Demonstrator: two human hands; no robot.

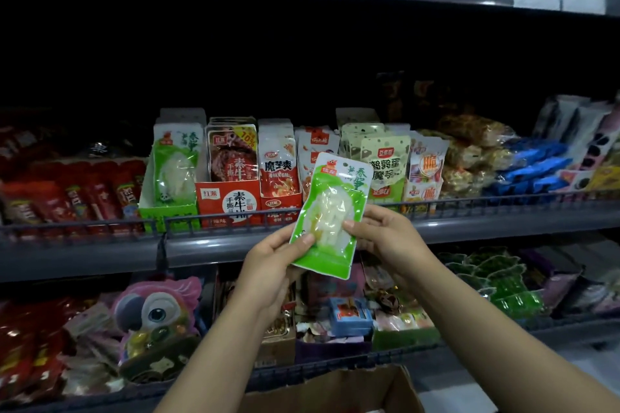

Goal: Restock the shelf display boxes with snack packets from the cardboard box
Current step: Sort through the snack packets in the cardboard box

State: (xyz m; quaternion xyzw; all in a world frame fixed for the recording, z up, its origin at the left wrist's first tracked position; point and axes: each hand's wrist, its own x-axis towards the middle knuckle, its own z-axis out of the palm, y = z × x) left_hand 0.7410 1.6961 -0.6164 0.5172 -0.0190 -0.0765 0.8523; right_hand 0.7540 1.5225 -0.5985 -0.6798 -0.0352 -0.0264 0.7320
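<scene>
Nearest me, just below my forearms, the open cardboard box (pixel 339 392) sits at the bottom edge of the view, its flaps up; I cannot tell what is left inside. Above the cardboard box I hold one green-and-white snack packet (pixel 330 214) upright between both hands, tilted a little to the right. My left hand (pixel 271 261) pinches its lower left edge, thumb on the front and fingers curled behind. My right hand (pixel 385 238) grips its right side, thumb pressed on the clear window and fingers wrapped round the back. Behind the packet runs the grey shelf rail (pixel 214 218). Beyond that rail, up and left of the packet, stands the green display box (pixel 167 211) with matching packets upright in it. Just right of that box is a red display box (pixel 228 201) of dark red packets, then more upright snack packs in a row behind the packet I hold.
</scene>
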